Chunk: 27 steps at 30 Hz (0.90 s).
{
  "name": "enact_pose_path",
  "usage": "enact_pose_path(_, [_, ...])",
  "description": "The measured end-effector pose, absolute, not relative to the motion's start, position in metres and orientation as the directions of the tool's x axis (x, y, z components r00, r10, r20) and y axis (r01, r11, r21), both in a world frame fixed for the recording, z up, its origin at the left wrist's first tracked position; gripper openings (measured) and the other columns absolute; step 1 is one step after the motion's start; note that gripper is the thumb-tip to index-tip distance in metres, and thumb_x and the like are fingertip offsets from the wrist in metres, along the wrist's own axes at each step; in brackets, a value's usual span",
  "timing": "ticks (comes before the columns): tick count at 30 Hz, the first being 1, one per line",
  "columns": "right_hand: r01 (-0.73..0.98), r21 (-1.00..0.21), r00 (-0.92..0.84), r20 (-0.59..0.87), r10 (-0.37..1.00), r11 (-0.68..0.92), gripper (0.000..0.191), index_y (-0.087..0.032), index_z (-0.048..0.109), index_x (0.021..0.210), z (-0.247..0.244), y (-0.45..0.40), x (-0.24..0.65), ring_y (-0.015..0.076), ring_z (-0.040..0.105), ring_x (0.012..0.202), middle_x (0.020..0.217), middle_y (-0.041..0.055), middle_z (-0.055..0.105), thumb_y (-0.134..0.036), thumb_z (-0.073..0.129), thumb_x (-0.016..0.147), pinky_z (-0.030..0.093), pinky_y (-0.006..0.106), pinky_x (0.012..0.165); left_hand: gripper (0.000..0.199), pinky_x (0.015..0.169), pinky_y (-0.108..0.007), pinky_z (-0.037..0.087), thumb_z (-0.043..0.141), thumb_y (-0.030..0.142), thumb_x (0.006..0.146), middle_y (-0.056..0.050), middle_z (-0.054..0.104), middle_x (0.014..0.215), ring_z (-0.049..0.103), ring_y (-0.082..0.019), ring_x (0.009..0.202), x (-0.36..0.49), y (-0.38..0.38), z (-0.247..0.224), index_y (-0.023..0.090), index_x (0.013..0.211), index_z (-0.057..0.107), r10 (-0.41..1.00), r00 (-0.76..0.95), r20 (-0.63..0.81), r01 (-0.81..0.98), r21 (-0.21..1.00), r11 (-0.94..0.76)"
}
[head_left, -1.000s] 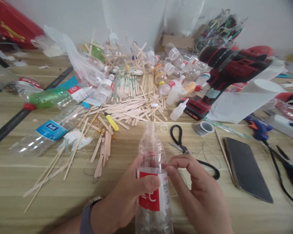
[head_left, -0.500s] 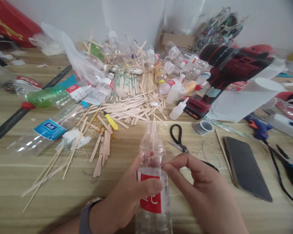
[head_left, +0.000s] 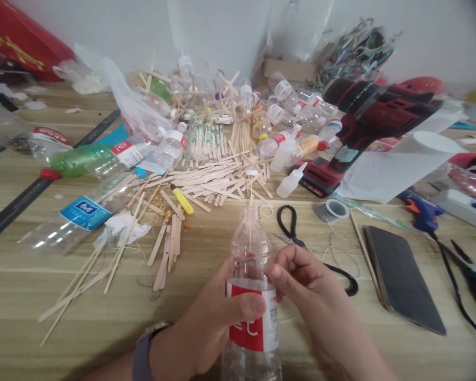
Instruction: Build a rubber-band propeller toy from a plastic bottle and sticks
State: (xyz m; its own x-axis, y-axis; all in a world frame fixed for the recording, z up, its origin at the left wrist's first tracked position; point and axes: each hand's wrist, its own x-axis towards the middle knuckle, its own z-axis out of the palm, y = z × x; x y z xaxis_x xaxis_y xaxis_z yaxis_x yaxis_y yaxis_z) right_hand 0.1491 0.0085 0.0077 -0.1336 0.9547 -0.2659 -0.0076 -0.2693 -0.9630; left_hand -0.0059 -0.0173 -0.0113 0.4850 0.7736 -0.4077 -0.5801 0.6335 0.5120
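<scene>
A clear plastic bottle (head_left: 250, 320) with a red and white label stands upright, close in front of me. My left hand (head_left: 218, 312) is wrapped round it, the thumb lying across the label. Inside the open neck a thin wooden stick (head_left: 250, 227) can be seen through the plastic. At the bottle's right side, just above the label, my right hand (head_left: 305, 280) has thumb and forefinger pinched together; what is between them, if anything, I cannot make out. Black-handled scissors (head_left: 289, 225) lie just beyond my right hand, partly hidden by it.
Craft sticks (head_left: 210, 180) and plastic bottles (head_left: 85, 211) crowd the table's back and left. On the right are a cordless drill (head_left: 357, 127), a tape roll (head_left: 332, 210), a phone (head_left: 402, 278) and a glue gun (head_left: 422, 209). A yellow-handled tool (head_left: 182, 201) lies left of centre.
The bottle has turned slightly, so more of the label's printed right part shows. My right fingertips have shifted a little along its side. The whole view has moved slightly.
</scene>
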Motion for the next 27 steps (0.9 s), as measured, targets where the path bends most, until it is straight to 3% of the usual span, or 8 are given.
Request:
enact_pose_path(9, [-0.173,-0.953,-0.199,-0.215,0.956,-0.25,0.038,-0.022,0.058,0.071,0.004,-0.001,0.15,0.0116,0.054,0.053,0.061,-0.0029,0.055,-0.055,0.07,0.085,0.046,0.021,0.046,0.058,0.078,-0.028,0.046,0.089,0.036,0.063,-0.002,0.069,0.094,0.064,-0.015,0.084,-0.008,-0.014,-0.004,0.021,0.111,0.06,0.786,0.495,-0.371,-0.624,0.477,0.619])
enact_pose_path(14, [-0.157,-0.962,-0.158,-0.2,0.967,-0.225,0.024,-0.023,0.065,0.077,0.001,-0.007,0.151,0.0111,0.057,0.058,0.066,-0.0022,0.06,-0.043,0.078,0.082,0.049,0.019,0.049,0.057,0.073,-0.026,0.045,0.089,0.037,0.064,-0.001,0.068,0.09,0.061,-0.013,0.078,-0.009,-0.014,-0.005,0.021,0.111,0.061,0.789,0.497,-0.362,-0.624,0.483,0.615])
enact_pose_path(27, [-0.101,-0.978,-0.068,-0.174,0.982,-0.181,0.028,-0.022,0.061,0.07,0.008,-0.008,0.144,0.0106,0.052,0.054,0.062,-0.0028,0.056,-0.042,0.077,0.081,0.047,0.019,0.047,0.066,0.075,-0.027,0.044,0.09,0.035,0.062,0.0,0.065,0.092,0.06,-0.013,0.079,-0.008,-0.017,-0.009,0.021,0.116,0.055,0.775,0.486,-0.404,-0.593,0.499,0.632])
